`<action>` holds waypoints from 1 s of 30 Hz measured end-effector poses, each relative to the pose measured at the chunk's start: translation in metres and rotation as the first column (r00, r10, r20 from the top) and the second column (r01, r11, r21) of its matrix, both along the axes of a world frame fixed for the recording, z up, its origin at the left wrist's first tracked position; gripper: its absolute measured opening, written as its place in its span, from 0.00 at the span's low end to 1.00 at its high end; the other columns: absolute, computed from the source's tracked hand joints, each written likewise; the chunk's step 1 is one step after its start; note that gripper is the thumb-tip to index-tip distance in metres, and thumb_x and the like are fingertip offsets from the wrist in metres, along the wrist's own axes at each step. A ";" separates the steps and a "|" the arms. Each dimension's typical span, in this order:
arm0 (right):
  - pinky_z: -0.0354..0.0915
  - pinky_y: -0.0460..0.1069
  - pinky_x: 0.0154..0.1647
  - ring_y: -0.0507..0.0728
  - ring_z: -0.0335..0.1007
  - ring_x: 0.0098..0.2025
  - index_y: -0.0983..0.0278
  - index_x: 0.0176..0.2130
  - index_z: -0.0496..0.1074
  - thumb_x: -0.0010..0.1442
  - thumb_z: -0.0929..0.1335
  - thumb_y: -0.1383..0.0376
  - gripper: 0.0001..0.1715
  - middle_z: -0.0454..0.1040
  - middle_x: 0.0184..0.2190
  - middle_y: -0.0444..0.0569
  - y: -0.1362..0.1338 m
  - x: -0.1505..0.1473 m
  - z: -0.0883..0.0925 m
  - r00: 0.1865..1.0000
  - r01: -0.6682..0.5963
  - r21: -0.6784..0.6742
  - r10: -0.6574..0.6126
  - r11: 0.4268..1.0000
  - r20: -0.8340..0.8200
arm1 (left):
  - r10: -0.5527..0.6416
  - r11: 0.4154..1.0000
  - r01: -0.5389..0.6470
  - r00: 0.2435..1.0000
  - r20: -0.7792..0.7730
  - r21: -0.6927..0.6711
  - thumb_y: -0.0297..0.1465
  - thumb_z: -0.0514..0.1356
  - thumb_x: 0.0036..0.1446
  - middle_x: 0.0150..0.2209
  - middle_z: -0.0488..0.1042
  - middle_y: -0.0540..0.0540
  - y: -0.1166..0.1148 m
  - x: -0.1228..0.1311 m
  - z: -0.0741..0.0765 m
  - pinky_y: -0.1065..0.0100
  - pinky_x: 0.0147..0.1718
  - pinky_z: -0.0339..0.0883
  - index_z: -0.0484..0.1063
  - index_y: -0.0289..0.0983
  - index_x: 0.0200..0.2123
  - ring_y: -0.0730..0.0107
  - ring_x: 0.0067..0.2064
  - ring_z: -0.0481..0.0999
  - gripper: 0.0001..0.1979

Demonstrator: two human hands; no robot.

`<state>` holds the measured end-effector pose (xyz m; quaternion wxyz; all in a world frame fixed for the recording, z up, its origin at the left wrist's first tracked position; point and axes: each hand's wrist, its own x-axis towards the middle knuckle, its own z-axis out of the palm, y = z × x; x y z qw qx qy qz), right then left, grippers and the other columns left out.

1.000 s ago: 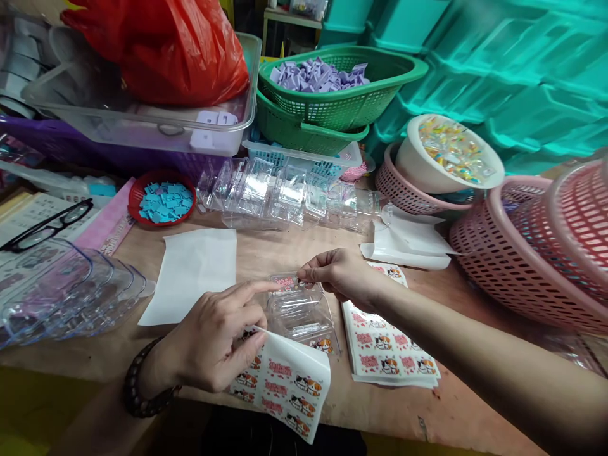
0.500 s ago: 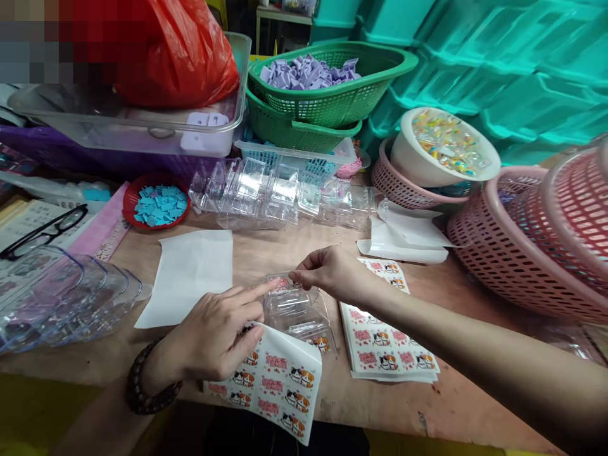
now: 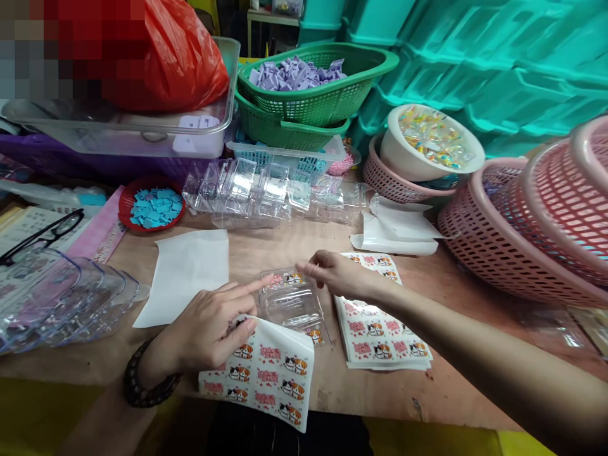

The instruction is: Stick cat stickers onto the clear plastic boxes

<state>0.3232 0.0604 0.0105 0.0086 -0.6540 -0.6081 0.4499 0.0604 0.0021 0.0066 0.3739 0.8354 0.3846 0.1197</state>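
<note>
2 hands at clear box (image 3: 289,307): left hand (image 3: 213,332) pinches sticker sheet (image 3: 270,373); right hand (image 3: 339,275) grip there unclear.

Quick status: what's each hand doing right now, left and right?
Left hand: pinching a corner of the sticker sheet, index fingertip at the clear box.
Right hand: fingertips at the clear box's stickered edge; grip cannot be told.

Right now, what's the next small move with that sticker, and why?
Probably press the sticker flat with the right hand: its fingertips are at the sticker's edge on the clear box, while the left hand, holding the sticker sheet, pins the other end.
</note>
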 end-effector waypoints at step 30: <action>0.59 0.63 0.49 0.69 0.68 0.55 0.69 0.68 0.57 0.67 0.58 0.72 0.32 0.68 0.61 0.66 -0.121 -0.050 -0.048 0.746 -0.623 0.727 -0.061 0.288 0.663 | 0.308 0.863 -0.072 0.860 0.407 -0.501 0.40 0.60 0.60 0.58 0.73 0.36 -0.067 -0.038 -0.003 0.55 0.54 0.65 0.72 0.36 0.29 0.45 0.59 0.72 0.14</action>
